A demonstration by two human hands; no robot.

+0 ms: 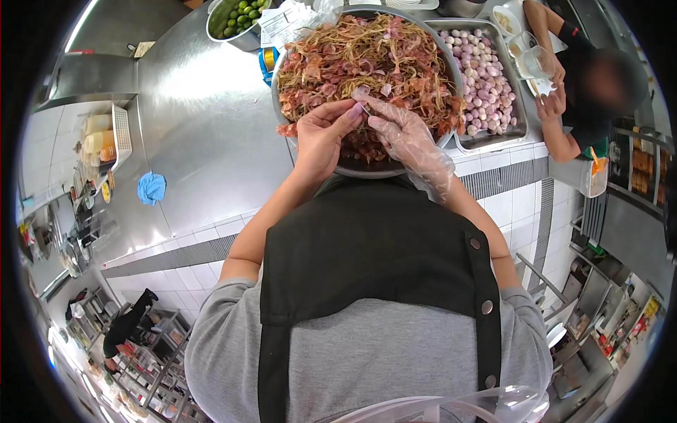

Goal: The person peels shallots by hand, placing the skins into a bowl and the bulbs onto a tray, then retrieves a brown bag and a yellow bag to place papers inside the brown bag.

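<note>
Both of my hands meet over a large metal bowl (460,77) heaped with dry shallot skins and stalks (374,53). My left hand (324,137), bare, pinches a small shallot (357,108) between thumb and fingertips, which mostly hide it. My right hand (412,137) wears a clear plastic glove and is closed, its fingertips touching the left ones. Between the thumbs shows a thin, shiny edge that looks like the blade of a small knife (364,110); its handle is hidden in the glove. To the right, a metal tray (518,130) holds many peeled shallots (483,77).
Green limes (243,17) fill a pot at the back left, beside papers (285,25) and a blue tape dispenser (268,62). A blue cloth (151,188) lies on the steel counter (204,141). At the right, a co-worker (564,92) handles small containers.
</note>
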